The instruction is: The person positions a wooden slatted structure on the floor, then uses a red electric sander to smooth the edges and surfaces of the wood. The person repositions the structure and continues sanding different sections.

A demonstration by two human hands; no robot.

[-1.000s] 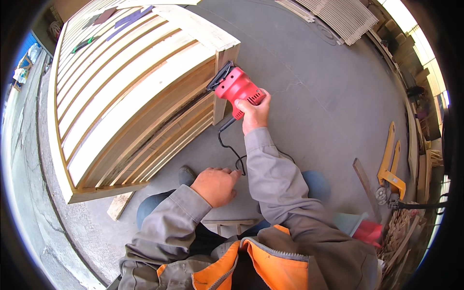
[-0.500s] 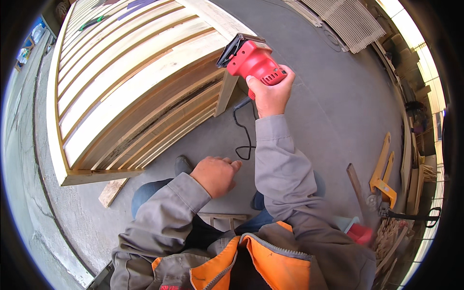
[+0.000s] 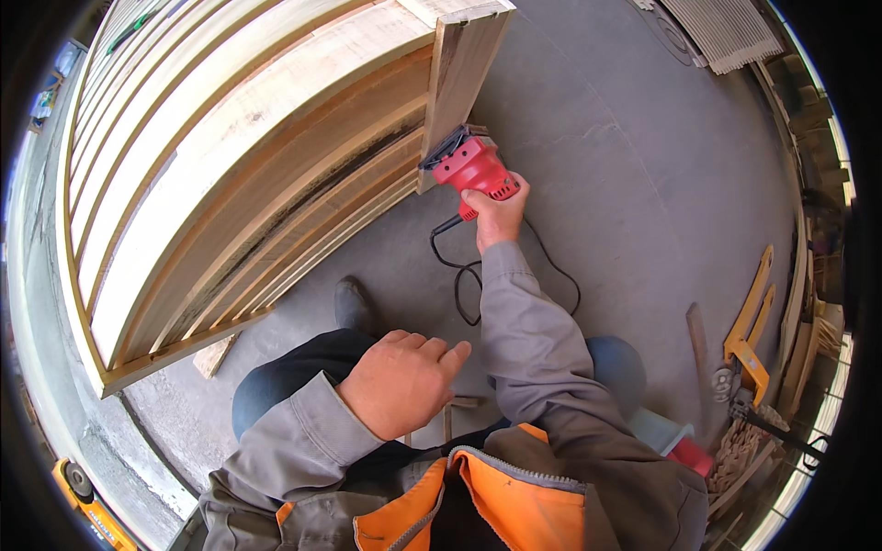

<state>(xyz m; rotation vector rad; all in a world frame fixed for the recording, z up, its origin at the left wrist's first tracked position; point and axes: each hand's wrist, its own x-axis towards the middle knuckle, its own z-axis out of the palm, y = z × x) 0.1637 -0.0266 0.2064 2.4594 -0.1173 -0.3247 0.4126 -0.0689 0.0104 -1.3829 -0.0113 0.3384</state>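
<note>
My right hand (image 3: 500,210) is wrapped round the body of a red electric sander (image 3: 478,171). Its dark pad faces the lower part of the wooden end board (image 3: 461,78) and seems to touch it. This board belongs to a large slatted wooden frame (image 3: 248,119) that fills the upper left. From the sander a black cord (image 3: 445,259) loops down to the floor. Nearer my body, my left hand (image 3: 399,382) hangs in the air over my lap, fingers curled in, with nothing seen in it; the fingertips are partly hidden.
A yellow tool (image 3: 749,340) with two long arms lies at the right, near a dark wooden strip (image 3: 698,349) and wood scraps (image 3: 740,452). Beside my right leg is a pale blue container (image 3: 660,432). Another yellow tool (image 3: 87,505) shows at lower left. Ribbed panels (image 3: 726,32) lie at upper right.
The sander in my right hand has dropped from the frame's upper corner to the lower part of the end board. My left hand appears slightly lower, and the view has shifted.
</note>
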